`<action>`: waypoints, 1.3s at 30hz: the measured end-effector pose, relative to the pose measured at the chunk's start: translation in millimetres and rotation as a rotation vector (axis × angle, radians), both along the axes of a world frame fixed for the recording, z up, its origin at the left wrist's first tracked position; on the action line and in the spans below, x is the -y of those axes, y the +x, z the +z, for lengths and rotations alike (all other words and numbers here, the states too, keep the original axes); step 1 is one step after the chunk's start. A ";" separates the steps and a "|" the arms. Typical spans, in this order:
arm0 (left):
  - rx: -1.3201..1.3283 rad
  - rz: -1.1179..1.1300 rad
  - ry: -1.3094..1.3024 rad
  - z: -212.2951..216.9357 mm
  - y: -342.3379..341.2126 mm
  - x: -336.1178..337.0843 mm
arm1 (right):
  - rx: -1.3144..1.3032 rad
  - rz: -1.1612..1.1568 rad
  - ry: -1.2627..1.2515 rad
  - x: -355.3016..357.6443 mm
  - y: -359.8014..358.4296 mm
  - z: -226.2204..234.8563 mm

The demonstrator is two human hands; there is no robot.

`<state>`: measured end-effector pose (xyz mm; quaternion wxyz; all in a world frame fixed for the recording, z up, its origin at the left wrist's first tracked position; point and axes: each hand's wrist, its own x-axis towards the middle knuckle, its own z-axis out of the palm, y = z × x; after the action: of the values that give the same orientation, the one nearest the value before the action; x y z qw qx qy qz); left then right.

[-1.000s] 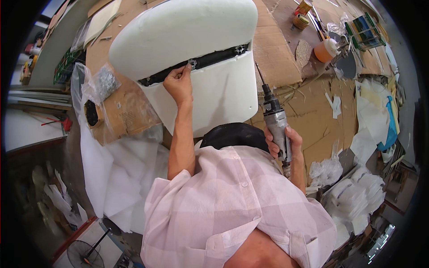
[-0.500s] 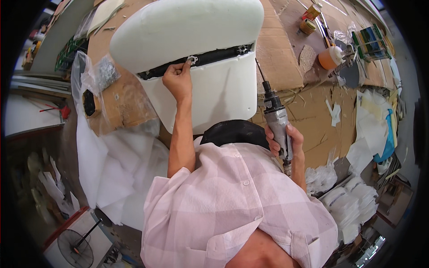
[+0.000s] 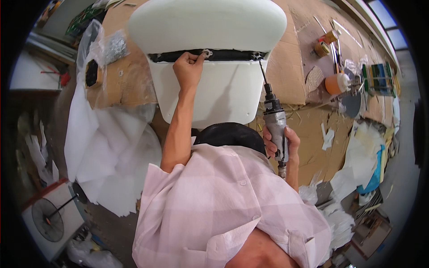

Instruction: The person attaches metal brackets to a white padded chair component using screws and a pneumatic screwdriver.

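A white padded chair seat and back [image 3: 210, 58] lies on the cardboard-covered workbench [image 3: 286, 76], with a dark gap between the two cushions. My left hand [image 3: 187, 69] reaches up to that gap and pinches a small metal fitting [image 3: 206, 53] at its edge. My right hand [image 3: 279, 145] grips a grey pneumatic screwdriver [image 3: 273, 120] upright. Its long bit points up toward a second metal fitting [image 3: 257, 56] at the right end of the gap.
Left of the seat, a clear plastic bag [image 3: 109, 47] of metal hardware and a black tape roll [image 3: 91, 73] lie on cardboard. White foam sheets [image 3: 107, 152] hang off the bench. Tape rolls [image 3: 324, 44], an orange cup [image 3: 335, 84] and tools lie at right. A fan [image 3: 49, 219] stands on the floor.
The view has swung so the seat now sits squarer and more centred. My left hand stays at the gap; the screwdriver bit now points close to the right fitting.
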<state>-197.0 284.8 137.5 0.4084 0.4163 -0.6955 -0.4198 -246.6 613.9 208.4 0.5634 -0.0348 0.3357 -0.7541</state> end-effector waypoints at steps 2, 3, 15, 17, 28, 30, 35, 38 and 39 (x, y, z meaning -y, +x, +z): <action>0.007 -0.049 -0.033 -2.4 1.0 1.0 | 0.006 0.022 -0.012 2.4 -3.2 0.4; 0.000 -0.049 -0.039 -0.5 2.1 -1.4 | -0.002 0.054 -0.012 2.9 -5.7 0.2; -0.828 -0.005 1.469 -29.7 80.3 7.7 | -0.110 0.049 0.054 37.7 44.3 13.9; -0.837 -0.079 1.498 -42.6 83.7 6.2 | -0.049 0.061 0.079 43.7 52.2 13.2; -0.513 -0.429 1.259 -5.7 78.7 -3.1 | -0.008 0.098 0.138 60.2 80.9 18.1; -0.450 -0.474 1.220 -3.6 75.3 -1.5 | -0.004 0.087 0.144 60.4 83.9 17.0; -0.514 -0.459 1.370 0.4 61.7 -6.0 | 0.007 0.082 0.148 59.1 86.0 16.2; -0.519 -0.474 1.381 -4.2 59.7 -7.9 | 0.015 0.094 0.129 57.6 85.6 13.1; -0.550 -0.494 1.405 -3.9 59.8 -8.6 | 0.016 0.095 0.128 57.1 85.4 13.5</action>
<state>-137.2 293.4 133.6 0.1024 0.2916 -0.2140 -0.9267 -161.2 556.8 222.0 0.6022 -0.0088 0.3766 -0.7039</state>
